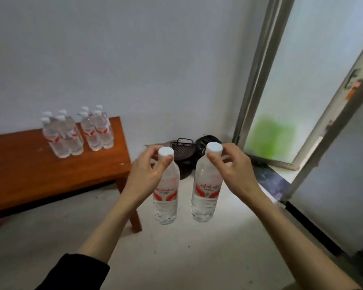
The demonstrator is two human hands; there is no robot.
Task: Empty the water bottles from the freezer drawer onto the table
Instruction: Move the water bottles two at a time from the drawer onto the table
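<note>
My left hand (148, 170) pinches a clear water bottle (166, 197) with a red label just under its white cap. In the same way my right hand (232, 166) holds a second water bottle (205, 195) by the neck. Both bottles hang upright in the air above the floor, right of the wooden table (40, 176). Several more water bottles (78, 132) stand in two clusters at the table's far side near the wall. The freezer drawer is not in view.
A black basket (182, 150) and a dark round object (205, 141) sit on the floor in the corner behind the held bottles. A frosted glass door (298, 84) stands ajar at the right. Pale floor stretches below my arms.
</note>
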